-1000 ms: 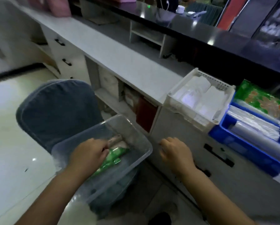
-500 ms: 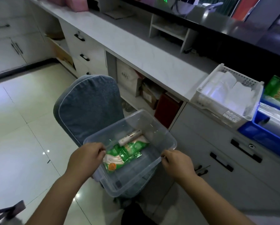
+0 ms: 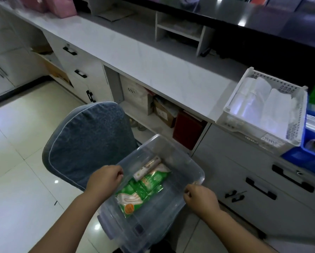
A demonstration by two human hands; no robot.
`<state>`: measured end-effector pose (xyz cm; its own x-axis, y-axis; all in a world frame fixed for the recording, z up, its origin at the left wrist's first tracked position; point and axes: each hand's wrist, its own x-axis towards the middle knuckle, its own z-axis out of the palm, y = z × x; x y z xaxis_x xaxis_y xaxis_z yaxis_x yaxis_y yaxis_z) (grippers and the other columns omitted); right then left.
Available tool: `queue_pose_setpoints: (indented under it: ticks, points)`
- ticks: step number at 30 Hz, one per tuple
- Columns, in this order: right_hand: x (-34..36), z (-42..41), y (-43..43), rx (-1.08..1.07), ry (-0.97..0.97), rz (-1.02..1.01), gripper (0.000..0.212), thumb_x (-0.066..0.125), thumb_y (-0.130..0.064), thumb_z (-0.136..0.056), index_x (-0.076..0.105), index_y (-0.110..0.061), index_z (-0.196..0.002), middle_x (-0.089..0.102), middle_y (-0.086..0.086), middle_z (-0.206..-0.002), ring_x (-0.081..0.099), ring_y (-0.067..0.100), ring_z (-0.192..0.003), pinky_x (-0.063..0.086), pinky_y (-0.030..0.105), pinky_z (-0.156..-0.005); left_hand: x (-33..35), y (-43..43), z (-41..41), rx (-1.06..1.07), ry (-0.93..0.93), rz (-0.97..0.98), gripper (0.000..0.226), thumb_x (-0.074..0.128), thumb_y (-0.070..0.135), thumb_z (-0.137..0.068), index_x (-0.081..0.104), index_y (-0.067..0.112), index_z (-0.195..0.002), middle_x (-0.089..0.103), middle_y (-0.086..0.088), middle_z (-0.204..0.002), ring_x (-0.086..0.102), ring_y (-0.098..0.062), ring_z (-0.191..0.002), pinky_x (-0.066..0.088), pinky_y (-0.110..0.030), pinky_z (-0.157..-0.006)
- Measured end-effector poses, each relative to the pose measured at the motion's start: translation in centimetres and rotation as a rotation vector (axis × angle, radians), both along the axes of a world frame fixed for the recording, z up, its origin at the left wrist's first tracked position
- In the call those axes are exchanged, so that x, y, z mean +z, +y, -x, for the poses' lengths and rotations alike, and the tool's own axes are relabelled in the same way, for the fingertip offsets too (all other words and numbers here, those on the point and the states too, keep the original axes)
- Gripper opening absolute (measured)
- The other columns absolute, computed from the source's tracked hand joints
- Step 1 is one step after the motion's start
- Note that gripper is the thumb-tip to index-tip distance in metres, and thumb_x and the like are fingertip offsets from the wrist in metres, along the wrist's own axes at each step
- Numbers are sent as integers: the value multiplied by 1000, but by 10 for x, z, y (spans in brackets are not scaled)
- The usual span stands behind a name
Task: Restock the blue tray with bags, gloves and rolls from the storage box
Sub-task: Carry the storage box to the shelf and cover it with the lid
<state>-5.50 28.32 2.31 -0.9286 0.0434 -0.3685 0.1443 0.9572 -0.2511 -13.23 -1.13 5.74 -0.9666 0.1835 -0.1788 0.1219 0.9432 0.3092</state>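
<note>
Both hands grip the clear storage box (image 3: 173, 157) at lower centre: left hand (image 3: 105, 179) on its left rim, right hand (image 3: 200, 198) on its right rim, fingers closed on it.

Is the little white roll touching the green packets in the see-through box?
Touching. In the head view, the white roll lies across the top of the green packets inside the clear box, with no gap between them.

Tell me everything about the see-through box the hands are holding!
The storage box is clear plastic, rectangular, open on top with no lid in sight. It tilts in front of a blue chair. The left hand grips one long rim and the right hand the other. Inside lie green glove packs and a small roll.
</note>
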Motion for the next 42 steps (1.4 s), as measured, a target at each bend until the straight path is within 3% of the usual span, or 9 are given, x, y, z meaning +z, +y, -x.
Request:
queue_pose_setpoints:
  ticks: [4, 6, 9, 12, 16, 21, 26, 35, 42]
  points:
    - [-23, -3, -3, -58, -102, -19, 22, 42, -33, -89, 57, -17, -84, 66, 2, -87, 63, 23, -85, 35, 27, -57, -26, -2, 33, -86, -126, 87, 20, 49, 30, -87, 66, 22, -95, 68, 0, -99, 62, -20, -89, 50, -31, -69]
    - [-34, -5, -8, -107, -150, -21, 22, 41, -32, -91, 58, -18, -89, 68, 3, -91, 64, 24, -85, 35, 26, -57, -42, -6, 52, -142, -163, 112, 21, 49, 29, -87, 66, 20, -95, 68, -1, -99, 62, -21, -91, 52, -33, -72]
    - [-46, -8, -20, -224, -240, -18, 24, 40, -32, -93, 53, -21, -76, 66, 3, -89, 64, 23, -85, 33, 25, -52, -66, -15, 82, -215, -203, 145, 22, 48, 27, -89, 65, 17, -98, 64, -4, -103, 60, -22, -93, 50, -33, -73]
    - [-61, -12, -41, -416, -314, 17, 23, 40, -27, -93, 60, -21, -101, 68, 4, -105, 63, 22, -91, 41, 24, -61, -92, -24, 114, -268, -255, 143, 21, 43, 22, -92, 60, 12, -101, 60, -7, -106, 58, -23, -94, 50, -36, -74]
    - [-81, -14, -70, -718, -372, 146, 36, 45, -26, -90, 48, -22, -125, 64, 3, -118, 61, 20, -97, 52, 29, -81, -120, -29, 142, -338, -411, 111, 21, 44, 28, -92, 53, 14, -105, 59, -8, -109, 58, -24, -96, 46, -33, -73]
    - [-101, -11, -98, -1071, -322, 381, 44, 54, -26, -88, 43, -15, -129, 61, 4, -118, 52, 13, -84, 38, 19, -57, -133, -24, 158, -394, -550, 100, 26, 49, 34, -89, 53, 15, -107, 60, -8, -109, 60, -24, -92, 50, -33, -74]
    - [-112, -21, -107, -1421, -269, 669, 21, 62, -7, -81, 50, -8, -99, 56, 2, -80, 54, 14, -66, 41, 22, -54, -133, -12, 166, -406, -594, 131, 28, 57, 32, -86, 54, 11, -104, 60, -10, -107, 59, -23, -89, 48, -30, -70]
    - [-95, -88, -82, -1652, -69, 714, 9, 53, -2, -83, 55, -12, -84, 58, 7, -82, 56, 19, -70, 44, 25, -56, -113, 43, 136, -546, -448, 178, 23, 66, 23, -76, 54, 13, -93, 63, -8, -95, 61, -25, -85, 51, -32, -72]
    - [-70, -203, -60, -1863, 48, 728, 15, 52, 2, -83, 56, -12, -85, 59, 10, -83, 59, 24, -73, 48, 30, -62, -86, 124, 46, -804, -384, 187, 23, 66, 26, -74, 46, 17, -83, 55, -2, -84, 54, -20, -74, 38, -25, -60]
